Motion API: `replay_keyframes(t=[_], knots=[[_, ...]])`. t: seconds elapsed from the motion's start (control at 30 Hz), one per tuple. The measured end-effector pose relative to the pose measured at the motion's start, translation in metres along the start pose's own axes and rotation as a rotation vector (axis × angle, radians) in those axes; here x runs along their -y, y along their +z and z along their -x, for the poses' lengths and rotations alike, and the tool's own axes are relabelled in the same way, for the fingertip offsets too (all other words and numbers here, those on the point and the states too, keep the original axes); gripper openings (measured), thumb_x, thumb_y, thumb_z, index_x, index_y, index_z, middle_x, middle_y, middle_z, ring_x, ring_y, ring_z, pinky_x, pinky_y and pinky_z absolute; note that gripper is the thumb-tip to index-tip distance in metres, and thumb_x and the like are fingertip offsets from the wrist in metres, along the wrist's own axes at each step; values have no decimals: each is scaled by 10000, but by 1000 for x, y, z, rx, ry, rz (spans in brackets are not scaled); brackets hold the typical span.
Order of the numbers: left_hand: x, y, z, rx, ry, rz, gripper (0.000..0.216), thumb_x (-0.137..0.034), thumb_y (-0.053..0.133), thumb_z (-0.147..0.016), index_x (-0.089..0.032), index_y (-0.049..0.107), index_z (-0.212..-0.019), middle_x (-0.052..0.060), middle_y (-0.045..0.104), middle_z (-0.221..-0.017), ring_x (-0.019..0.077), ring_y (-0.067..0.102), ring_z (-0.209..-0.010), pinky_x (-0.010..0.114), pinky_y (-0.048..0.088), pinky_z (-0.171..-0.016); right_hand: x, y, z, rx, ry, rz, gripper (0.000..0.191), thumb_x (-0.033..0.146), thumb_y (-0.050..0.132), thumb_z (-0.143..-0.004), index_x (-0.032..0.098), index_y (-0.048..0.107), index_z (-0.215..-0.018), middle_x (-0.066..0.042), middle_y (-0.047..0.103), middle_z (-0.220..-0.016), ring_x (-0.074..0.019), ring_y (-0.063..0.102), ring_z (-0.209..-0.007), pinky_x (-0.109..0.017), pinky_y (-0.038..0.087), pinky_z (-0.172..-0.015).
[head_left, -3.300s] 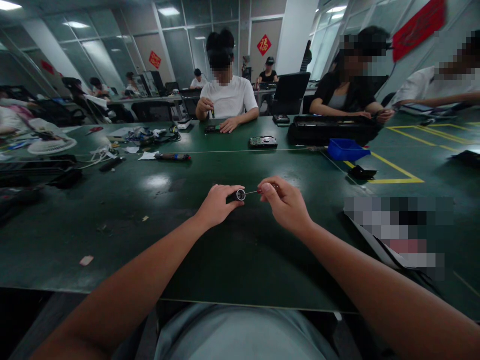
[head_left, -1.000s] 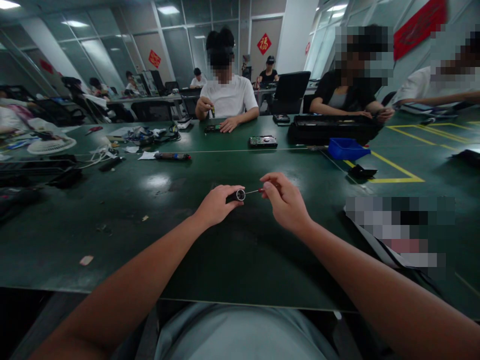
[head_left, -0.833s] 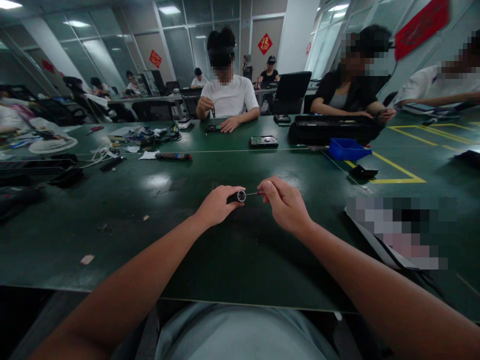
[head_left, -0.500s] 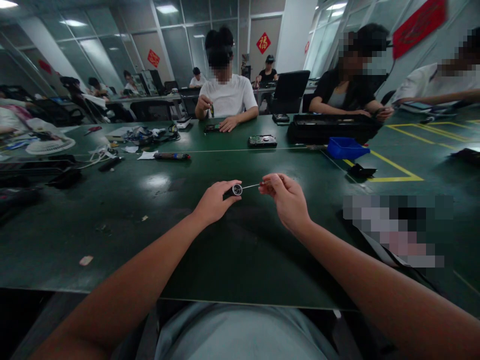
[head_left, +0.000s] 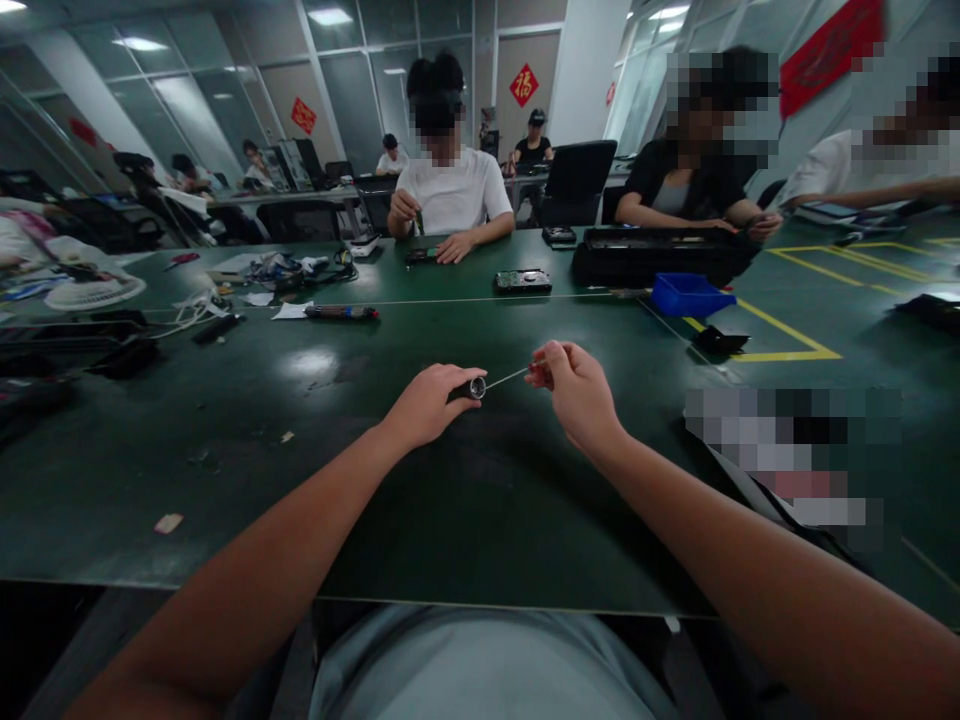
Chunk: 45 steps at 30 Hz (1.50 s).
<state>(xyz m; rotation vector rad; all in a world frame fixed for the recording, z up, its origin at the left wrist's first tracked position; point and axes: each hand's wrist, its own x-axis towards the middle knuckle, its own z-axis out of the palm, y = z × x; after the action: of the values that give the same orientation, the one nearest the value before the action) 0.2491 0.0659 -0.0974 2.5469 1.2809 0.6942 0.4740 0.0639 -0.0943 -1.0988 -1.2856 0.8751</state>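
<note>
Compared with the earlier frames, the right hand (head_left: 577, 392) is now standing a little higher and farther right, so the thin rod (head_left: 507, 378) is sloping more steeply. Between the two hands, above the near middle of the green table (head_left: 480, 530), a dark tube (head_left: 477, 387) is showing its round, silver-rimmed open end. Something is perhaps sitting inside, but it is too small to tell. The rod's left end is meeting this opening; whether it is going inside, I cannot tell. The left hand (head_left: 426, 402) is keeping its thumb and fingers clamped on the tube from the left. The right hand's thumb and fingertips are pinching the rod at its reddish end, which they are mostly hiding. Farther away, a green-and-silver device (head_left: 523, 281) is lying in the far middle. To its right, a blue container (head_left: 691, 302) is standing just in front of a long black case (head_left: 664, 265); the contents of both are not clear to see. A small black piece (head_left: 721, 342) is lying on the near side of the blue container.
</note>
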Motion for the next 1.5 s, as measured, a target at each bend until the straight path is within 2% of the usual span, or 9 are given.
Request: replay_keyframes(t=[0.4, 0.6, 0.77, 0.9, 1.07, 1.13, 1.23, 1.37, 1.5], knots=[[-6, 1, 2, -1, -12, 34, 439, -304, 654, -909, -260, 570, -1337, 43, 660, -1246, 227, 569, -1132, 410, 435, -1006, 13, 0, 10, 34, -153, 177, 287, 438, 471, -971, 200, 614, -899, -29, 678, -762, -160, 634, -691, -322, 486, -674], [-8, 3, 2, -2, 0, 13, 428, -294, 675, -893, -256, 590, -1311, 44, 674, -1222, 229, 585, -1106, 410, 443, -996, 24, -3, 14, 42, -213, 405, 368, 513, 547, -929, 215, 629, -728, 4, 632, -596, -142, 575, -554, -298, 413, -588], [-6, 5, 2, 1, -4, 13, 426, -295, 673, -895, -247, 590, -1311, 49, 669, -1230, 229, 584, -1112, 409, 446, -994, 23, -2, 17, 135, -250, 243, 212, 392, 500, -949, 225, 629, -931, -21, 694, -798, -179, 670, -740, -320, 482, -685], [-3, 7, 2, 15, 0, 19, 432, -294, 680, -891, -259, 592, -1312, 40, 674, -1209, 228, 582, -1102, 407, 442, -991, 23, -1, 18, 179, -252, 268, 307, 416, 431, -985, 223, 614, -832, 7, 601, -661, -148, 585, -633, -306, 447, -642], [-6, 4, 2, -25, -54, 76, 417, -309, 666, -901, -258, 596, -1310, 43, 674, -1189, 226, 589, -1076, 399, 454, -965, 15, 2, 12, 95, -138, -20, 172, 383, 530, -924, 226, 597, -895, -5, 638, -765, -157, 619, -709, -329, 506, -705], [-7, 0, 1, -67, -77, 100, 421, -307, 670, -898, -262, 594, -1310, 43, 671, -1183, 220, 595, -1067, 393, 458, -958, 10, 3, 8, 85, -66, -159, 203, 414, 562, -905, 218, 616, -890, -19, 648, -797, -162, 631, -729, -350, 528, -747], [-8, -3, 0, -78, 6, 92, 417, -257, 676, -893, -267, 596, -1302, 43, 656, -1222, 211, 580, -1130, 392, 431, -1005, 4, 4, 2, 82, 48, -298, 286, 488, 561, -902, 213, 628, -855, -26, 626, -771, -165, 621, -704, -376, 552, -760], [-7, -2, -2, 6, 45, -16, 406, -237, 668, -896, -279, 605, -1294, 45, 663, -1211, 229, 570, -1158, 446, 387, -1041, -5, 1, -7, 31, 188, -227, 327, 524, 565, -889, 222, 575, -764, -5, 569, -662, -163, 577, -586, -382, 565, -676], [-5, 1, -2, 64, 7, -52, 417, -281, 667, -901, -272, 595, -1312, 57, 666, -1196, 241, 578, -1136, 450, 395, -1019, -10, 1, -8, -51, 120, -115, 326, 523, 554, -894, 212, 584, -803, -16, 611, -710, -156, 596, -615, -338, 527, -637]])
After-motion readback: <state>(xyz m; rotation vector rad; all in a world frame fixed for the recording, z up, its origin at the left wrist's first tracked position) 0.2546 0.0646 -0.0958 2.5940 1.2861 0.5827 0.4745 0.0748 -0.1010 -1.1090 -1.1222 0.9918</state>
